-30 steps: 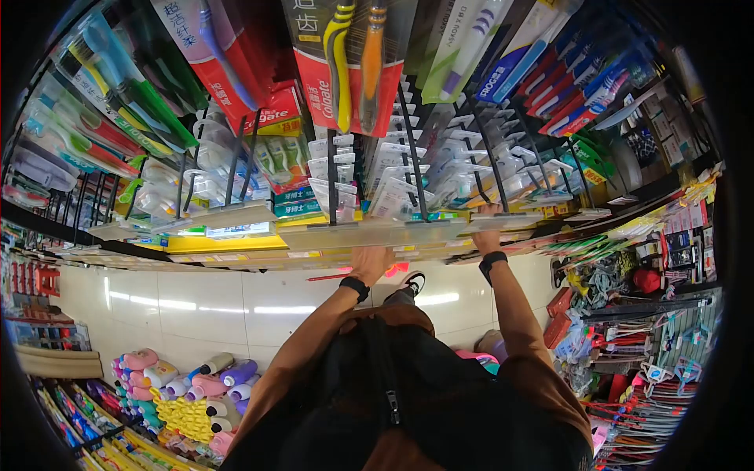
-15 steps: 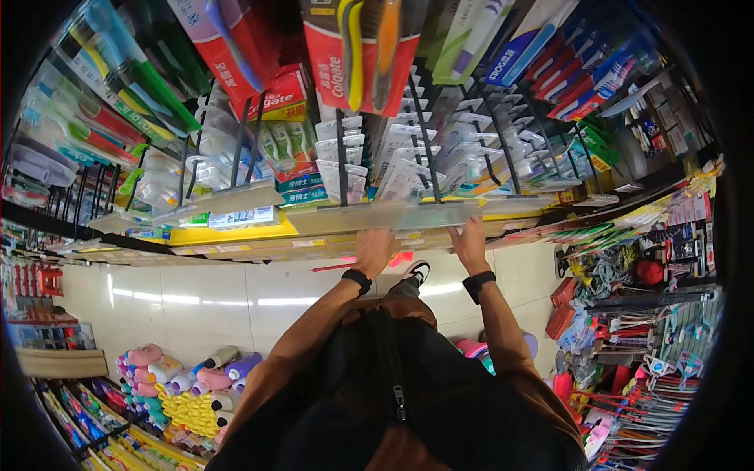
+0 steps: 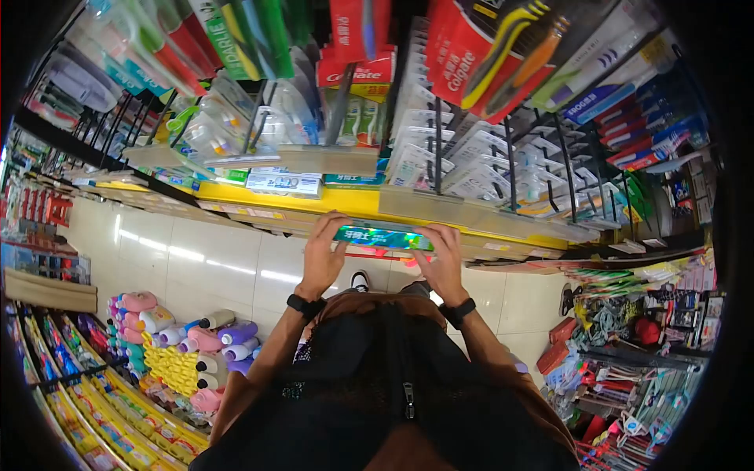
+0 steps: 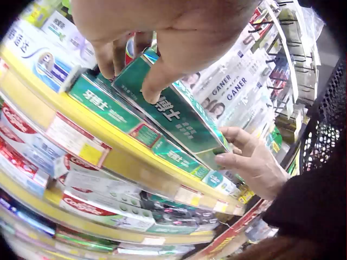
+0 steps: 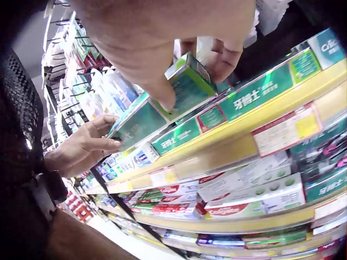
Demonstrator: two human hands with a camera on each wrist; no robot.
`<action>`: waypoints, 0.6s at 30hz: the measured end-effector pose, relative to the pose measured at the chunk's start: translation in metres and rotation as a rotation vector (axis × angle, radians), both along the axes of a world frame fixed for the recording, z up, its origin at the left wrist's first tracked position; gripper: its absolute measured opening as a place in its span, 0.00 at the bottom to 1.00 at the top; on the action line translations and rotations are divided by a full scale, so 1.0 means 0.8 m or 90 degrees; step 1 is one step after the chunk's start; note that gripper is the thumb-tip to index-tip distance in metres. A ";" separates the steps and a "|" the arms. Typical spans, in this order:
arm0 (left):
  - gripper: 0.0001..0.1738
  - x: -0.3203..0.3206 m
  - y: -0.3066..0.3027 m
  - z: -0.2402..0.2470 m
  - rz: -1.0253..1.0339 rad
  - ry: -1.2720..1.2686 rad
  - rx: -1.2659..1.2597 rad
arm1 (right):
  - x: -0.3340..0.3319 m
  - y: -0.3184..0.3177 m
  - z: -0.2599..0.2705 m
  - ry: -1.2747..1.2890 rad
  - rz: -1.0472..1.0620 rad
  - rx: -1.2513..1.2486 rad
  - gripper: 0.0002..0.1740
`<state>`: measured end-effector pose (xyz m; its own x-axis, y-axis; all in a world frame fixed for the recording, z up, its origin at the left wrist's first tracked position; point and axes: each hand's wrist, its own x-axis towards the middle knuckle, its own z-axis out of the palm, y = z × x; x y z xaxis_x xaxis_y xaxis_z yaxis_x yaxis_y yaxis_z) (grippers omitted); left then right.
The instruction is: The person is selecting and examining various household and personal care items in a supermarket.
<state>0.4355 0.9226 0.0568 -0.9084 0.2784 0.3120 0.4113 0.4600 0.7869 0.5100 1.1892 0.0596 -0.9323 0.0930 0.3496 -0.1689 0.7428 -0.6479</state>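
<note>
Between my two hands is a long green toothpaste box point(image 3: 381, 238) with white lettering, held level in front of the shelf edge in the head view. My left hand point(image 3: 320, 255) pinches one end, thumb on the near face and fingers behind. My right hand point(image 3: 445, 263) grips the opposite end in the same way. In the left wrist view, the box point(image 4: 168, 111) is tilted close over a row of similar green boxes point(image 4: 103, 105) on the shelf. The right wrist view shows the right thumb point(image 5: 162, 100) pressed against the box's face.
A yellow shelf edge point(image 3: 298, 201) with price labels runs across in front of me. Toothbrush packs point(image 3: 503, 55) hang on hooks above it. Lower shelves carry more toothpaste boxes point(image 4: 103, 206). Bottles point(image 3: 208, 339) stand on the floor behind, to the left.
Both hands were at the shelf edge, and now they are drawn back toward me with the green toothpaste box between them. The head view has turned, and the hanging packs have shifted right.
</note>
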 end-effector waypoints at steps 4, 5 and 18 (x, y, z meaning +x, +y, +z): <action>0.30 -0.009 -0.018 -0.011 0.080 0.065 -0.106 | -0.029 -0.025 -0.028 0.007 -0.013 -0.020 0.26; 0.30 -0.011 -0.018 -0.016 0.085 0.065 -0.107 | -0.035 -0.028 -0.032 0.007 -0.008 -0.021 0.26; 0.36 -0.062 0.031 -0.064 0.085 0.127 -0.326 | -0.091 -0.024 -0.087 -0.087 -0.156 0.104 0.20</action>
